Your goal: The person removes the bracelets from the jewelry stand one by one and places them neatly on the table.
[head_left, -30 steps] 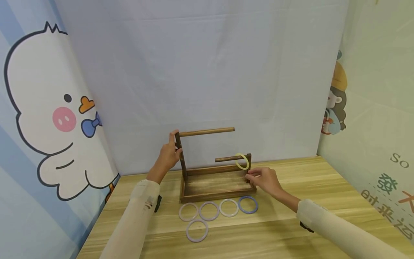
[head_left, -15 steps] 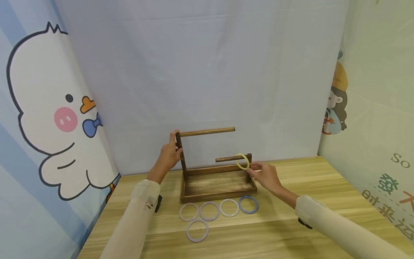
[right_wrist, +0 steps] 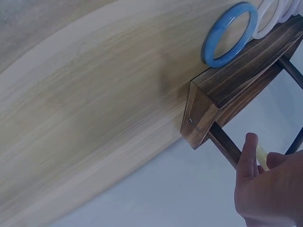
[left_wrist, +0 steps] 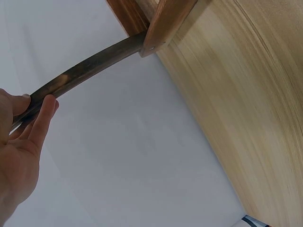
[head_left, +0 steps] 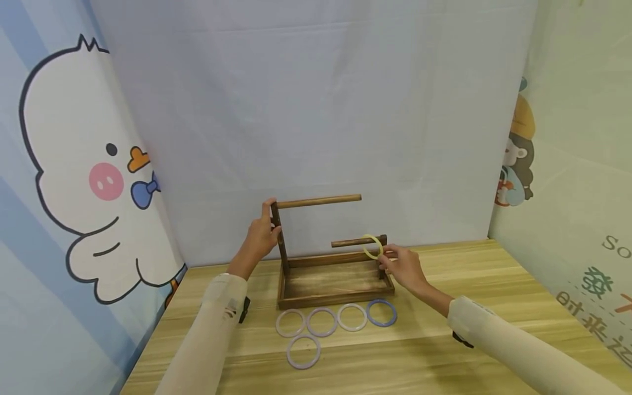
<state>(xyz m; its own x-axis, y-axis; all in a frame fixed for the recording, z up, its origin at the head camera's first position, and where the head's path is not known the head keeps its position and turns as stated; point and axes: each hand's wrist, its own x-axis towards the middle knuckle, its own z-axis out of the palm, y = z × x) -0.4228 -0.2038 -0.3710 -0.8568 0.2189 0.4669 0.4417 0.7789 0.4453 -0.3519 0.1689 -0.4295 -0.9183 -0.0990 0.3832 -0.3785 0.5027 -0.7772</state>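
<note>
A dark wooden bangle stand, with a shallow tray base (head_left: pixel 336 299), stands on the table. My left hand (head_left: pixel 258 237) grips its taller left post (head_left: pixel 282 248) near the top; the left wrist view shows thumb and fingers on either side of that post (left_wrist: pixel 80 71). From this post the upper bar (head_left: pixel 318 201) extends rightward, bare. On the lower bar (head_left: pixel 343 243), near the short right post, hangs a yellow bangle (head_left: pixel 381 247). My right hand (head_left: pixel 407 270) pinches its right edge between thumb and fingers. In the right wrist view, the fingers mostly hide the yellow bangle (right_wrist: pixel 262 157).
In front of the tray lie a blue bangle (head_left: pixel 382 325) and several pale bangles, one pale lilac bangle (head_left: pixel 303 367) nearer than the others. Behind the stand hangs a white cloth (head_left: pixel 316 120). Printed curtains flank the wooden table (head_left: pixel 444 340) on both sides.
My right hand has risen from beside the short right post to the yellow bangle and now pinches it. The left hand keeps its grip on the tall post. The head view has shifted slightly.
</note>
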